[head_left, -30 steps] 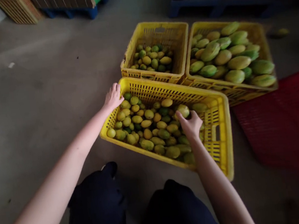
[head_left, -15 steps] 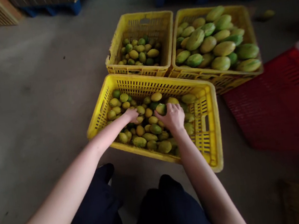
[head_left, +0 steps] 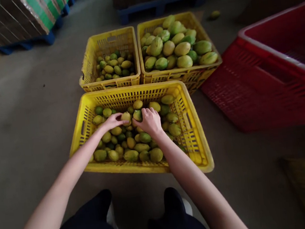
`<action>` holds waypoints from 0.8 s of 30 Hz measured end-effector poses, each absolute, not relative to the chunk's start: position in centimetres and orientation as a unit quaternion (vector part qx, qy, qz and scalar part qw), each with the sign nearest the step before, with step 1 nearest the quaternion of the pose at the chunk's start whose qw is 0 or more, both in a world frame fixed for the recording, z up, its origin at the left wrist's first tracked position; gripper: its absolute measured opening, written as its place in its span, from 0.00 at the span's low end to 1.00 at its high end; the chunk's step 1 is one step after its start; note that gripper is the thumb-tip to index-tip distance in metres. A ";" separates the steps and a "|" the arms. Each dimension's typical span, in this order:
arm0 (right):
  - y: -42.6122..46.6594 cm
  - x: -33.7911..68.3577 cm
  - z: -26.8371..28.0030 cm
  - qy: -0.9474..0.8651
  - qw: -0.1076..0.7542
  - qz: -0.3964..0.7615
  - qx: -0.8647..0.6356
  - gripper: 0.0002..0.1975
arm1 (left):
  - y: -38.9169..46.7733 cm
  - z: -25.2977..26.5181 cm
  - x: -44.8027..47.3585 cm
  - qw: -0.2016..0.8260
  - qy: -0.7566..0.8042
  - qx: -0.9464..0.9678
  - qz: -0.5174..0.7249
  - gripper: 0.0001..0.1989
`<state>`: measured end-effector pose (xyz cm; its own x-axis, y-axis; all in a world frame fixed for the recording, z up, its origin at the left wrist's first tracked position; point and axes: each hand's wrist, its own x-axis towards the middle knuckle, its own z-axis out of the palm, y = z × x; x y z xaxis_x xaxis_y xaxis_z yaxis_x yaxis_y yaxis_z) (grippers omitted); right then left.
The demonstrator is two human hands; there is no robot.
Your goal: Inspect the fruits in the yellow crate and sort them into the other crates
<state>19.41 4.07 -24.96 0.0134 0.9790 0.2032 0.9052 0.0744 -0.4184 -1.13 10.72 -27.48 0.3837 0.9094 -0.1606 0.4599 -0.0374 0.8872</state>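
Observation:
In the front yellow crate [head_left: 199, 142] lie many yellow and green fruits that look like small papayas. My left hand [head_left: 112, 122] reaches over the left-middle of the pile, its thumb and fingers closed round a small yellowish papaya [head_left: 125, 117]. Close beside it, my right hand [head_left: 151, 121] grips a greener papaya [head_left: 137, 115] between thumb and fingers, its palm turned down. A small gap separates the two held fruits. Another yellow papaya [head_left: 137, 104] sits just behind them on the pile.
Behind stand two more yellow crates: the left one [head_left: 88, 63] partly filled with small fruits, the right one [head_left: 181, 73] heaped with larger papayas. A big red crate [head_left: 234, 83] is tilted at the right. Blue pallets [head_left: 162, 6] with stacked goods stand farther back. One fruit [head_left: 214, 14] lies on the floor.
My left hand has come up from among the fruits toward my right hand and now holds a yellowish papaya. My right hand still grips the greener one. The view has swung right.

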 end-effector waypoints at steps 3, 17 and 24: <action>4.0 19.2 -24.7 -0.680 0.285 0.141 -0.661 0.19 | 10.6 -25.9 -0.9 0.548 0.504 0.604 0.285 0.32; 3.1 20.4 -23.4 -0.671 0.478 0.183 -0.535 0.29 | 9.0 -21.6 -1.1 0.396 0.361 0.770 0.344 0.31; 2.7 20.5 -23.3 -0.650 0.527 0.183 -0.516 0.27 | 8.6 -20.9 -0.8 0.443 0.333 0.751 0.360 0.30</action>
